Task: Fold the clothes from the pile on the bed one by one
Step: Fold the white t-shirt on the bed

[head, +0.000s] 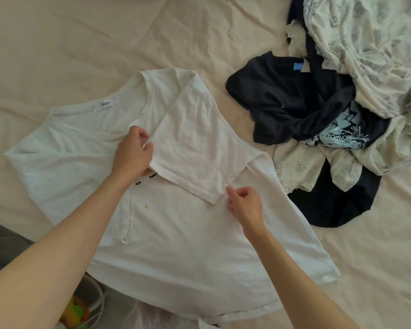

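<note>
**White tee spread flat, one sleeve folded in**

White T-shirt (176, 233) lies flat on the cream bed sheet (69, 43), neckline at upper left, hem at lower right; long axis runs on that diagonal. Hem edge hangs past the bed's near side, partly cut off at the bottom of the frame. Neck label (106, 104) readable only in part. Black print on the chest mostly covered by the folded sleeve and the left wrist; a few letters show.

Left hand (133, 150) pinches the inner corner of the folded-in sleeve (192, 148), fingers curled on the cloth. Sleeve lies across the chest.

Right hand (244, 205) sits at the sleeve's lower corner, fingers curled, thumb and forefinger at the cloth edge; whether it actually holds fabric cannot be told.

Clothes pile (330, 115) rests right of the shirt, dark and pale lace garments tangled, cut off at the top and right edges. Objects below the bed edge, lower left, unclear.
</note>
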{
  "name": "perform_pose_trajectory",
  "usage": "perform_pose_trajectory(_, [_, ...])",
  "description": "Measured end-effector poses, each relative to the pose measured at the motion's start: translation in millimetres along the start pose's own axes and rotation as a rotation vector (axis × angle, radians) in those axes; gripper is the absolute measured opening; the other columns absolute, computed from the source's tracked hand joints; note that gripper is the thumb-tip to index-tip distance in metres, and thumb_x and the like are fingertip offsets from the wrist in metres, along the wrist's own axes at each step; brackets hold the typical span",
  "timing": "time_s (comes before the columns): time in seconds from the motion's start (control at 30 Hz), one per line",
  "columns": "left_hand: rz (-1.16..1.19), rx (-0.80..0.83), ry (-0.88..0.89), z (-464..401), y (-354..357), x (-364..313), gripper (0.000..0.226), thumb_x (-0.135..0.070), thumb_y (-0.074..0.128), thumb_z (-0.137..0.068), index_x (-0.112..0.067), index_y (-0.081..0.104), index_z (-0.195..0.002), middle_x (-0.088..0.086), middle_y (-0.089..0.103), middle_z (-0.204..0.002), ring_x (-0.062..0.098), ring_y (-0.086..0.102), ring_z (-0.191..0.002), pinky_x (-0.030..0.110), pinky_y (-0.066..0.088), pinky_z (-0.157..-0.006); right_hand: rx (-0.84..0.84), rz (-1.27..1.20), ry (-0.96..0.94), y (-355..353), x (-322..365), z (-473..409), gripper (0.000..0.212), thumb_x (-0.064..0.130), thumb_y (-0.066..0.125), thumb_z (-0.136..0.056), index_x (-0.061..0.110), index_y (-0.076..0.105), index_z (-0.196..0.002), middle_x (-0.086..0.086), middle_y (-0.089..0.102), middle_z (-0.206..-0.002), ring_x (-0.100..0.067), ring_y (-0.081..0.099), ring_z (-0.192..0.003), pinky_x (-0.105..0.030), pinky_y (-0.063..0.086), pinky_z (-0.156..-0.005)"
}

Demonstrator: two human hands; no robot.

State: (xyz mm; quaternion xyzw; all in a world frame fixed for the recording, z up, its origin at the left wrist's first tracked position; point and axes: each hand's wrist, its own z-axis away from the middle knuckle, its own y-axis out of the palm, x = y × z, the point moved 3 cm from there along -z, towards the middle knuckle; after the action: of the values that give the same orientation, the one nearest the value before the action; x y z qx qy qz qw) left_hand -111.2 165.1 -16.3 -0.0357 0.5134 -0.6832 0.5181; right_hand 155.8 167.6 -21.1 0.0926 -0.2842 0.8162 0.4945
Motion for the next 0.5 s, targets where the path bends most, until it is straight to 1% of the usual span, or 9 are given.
perform_pose_trajectory(0.03, [-0.111, -0.053, 0.084, 0.4, 0.4, -6.1, 0.032, -0.01, 0.051, -0.09, -0.006, 0.047, -0.121, 0.013, 0.052, -0.111, 0.032, 0.052, -0.103, 0.037, 0.04, -0.082, -0.13, 0.085, -0.108, -4.5, 1.8, -1.5, 0.019, 0.029, 0.06, -0.09, 0.012, 0.053, -0.09, -0.002, 0.059, -0.087, -0.015, 0.056, -0.076, -0.026, 0.044, -0.067])
perform_pose_trajectory(0.1, [-0.301, -0.136, 0.327, 3.4, 7.0, -21.5, 0.042, -0.005, 0.052, -0.088, -0.004, 0.046, -0.129, 0.019, 0.048, -0.126, 0.037, 0.047, -0.114, 0.045, 0.04, -0.09, -0.39, 0.373, -0.538, -8.6, 16.2, 0.8, 0.018, 0.024, 0.06, -0.09, 0.009, 0.057, -0.1, -0.004, 0.059, -0.099, -0.02, 0.056, -0.092, -0.032, 0.045, -0.079])
perform_pose_trajectory(0.13, [-0.363, -0.145, 0.453, 5.8, 14.1, -28.7, 0.045, -0.003, 0.053, -0.086, -0.004, 0.046, -0.131, 0.02, 0.046, -0.132, 0.039, 0.044, -0.12, 0.048, 0.039, -0.094, -0.445, 0.534, -0.766, -5.1, 23.1, 2.0, 0.02, 0.022, 0.059, -0.09, 0.007, 0.059, -0.104, -0.007, 0.06, -0.105, -0.024, 0.056, -0.099, -0.036, 0.045, -0.085])
perform_pose_trajectory(0.2, [-0.481, -0.076, 0.664, 11.0, 34.3, -42.6, 0.05, -0.005, 0.052, -0.089, -0.008, 0.042, -0.138, 0.018, 0.036, -0.146, 0.038, 0.031, -0.135, 0.05, 0.033, -0.105, -0.413, 0.815, -1.074, 6.5, 30.7, -2.4, 0.031, 0.023, 0.059, -0.088, 0.008, 0.06, -0.115, -0.012, 0.058, -0.123, -0.03, 0.053, -0.118, -0.044, 0.041, -0.098])
perform_pose_trajectory(0.23, [-0.559, -0.019, 0.738, 11.8, 45.8, -50.2, 0.052, -0.01, 0.049, -0.093, -0.013, 0.036, -0.143, 0.015, 0.026, -0.153, 0.035, 0.021, -0.141, 0.048, 0.025, -0.111, -0.366, 0.933, -1.138, 11.1, 32.4, -7.7, 0.039, 0.026, 0.061, -0.086, 0.008, 0.059, -0.12, -0.014, 0.055, -0.131, -0.033, 0.049, -0.126, -0.049, 0.038, -0.104])
perform_pose_trajectory(0.33, [-0.783, 0.08, 0.831, -6.8, 73.7, -73.8, 0.056, -0.028, 0.035, -0.1, -0.024, 0.012, -0.151, 0.008, -0.002, -0.159, 0.029, -0.005, -0.146, 0.046, 0.002, -0.117, -0.235, 1.185, -1.091, 12.6, 32.3, -35.3, 0.063, 0.038, 0.067, -0.08, 0.011, 0.051, -0.134, -0.017, 0.042, -0.145, -0.035, 0.036, -0.137, -0.054, 0.025, -0.11])
perform_pose_trajectory(0.37, [-0.816, 0.082, 0.796, -18.9, 77.1, -81.7, 0.057, -0.033, 0.033, -0.1, -0.026, 0.008, -0.151, 0.008, -0.006, -0.159, 0.028, -0.009, -0.145, 0.046, -0.002, -0.116, -0.203, 1.238, -1.048, 9.9, 29.8, -45.8, 0.067, 0.045, 0.063, -0.082, 0.013, 0.046, -0.139, -0.015, 0.035, -0.15, -0.033, 0.03, -0.14, -0.054, 0.02, -0.113])
perform_pose_trajectory(0.43, [-0.783, 0.078, 0.666, -43.5, 76.1, -90.4, 0.06, -0.042, 0.033, -0.099, -0.027, 0.006, -0.151, 0.008, -0.011, -0.158, 0.024, -0.012, -0.145, 0.045, -0.005, -0.115, -0.167, 1.314, -0.982, 1.6, 23.1, -61.3, 0.067, 0.055, 0.042, -0.089, 0.021, 0.035, -0.146, -0.011, 0.025, -0.155, -0.029, 0.022, -0.144, -0.05, 0.01, -0.117])
perform_pose_trajectory(0.5, [-0.766, 0.083, 0.615, -56.2, 71.5, -88.7, 0.062, -0.044, 0.031, -0.099, -0.027, 0.004, -0.151, 0.007, -0.012, -0.158, 0.02, -0.013, -0.145, 0.044, -0.005, -0.116, -0.161, 1.352, -0.955, -6.0, 20.5, -64.7, 0.067, 0.058, 0.027, -0.09, 0.024, 0.03, -0.148, -0.009, 0.022, -0.156, -0.027, 0.021, -0.144, -0.047, 0.007, -0.115])
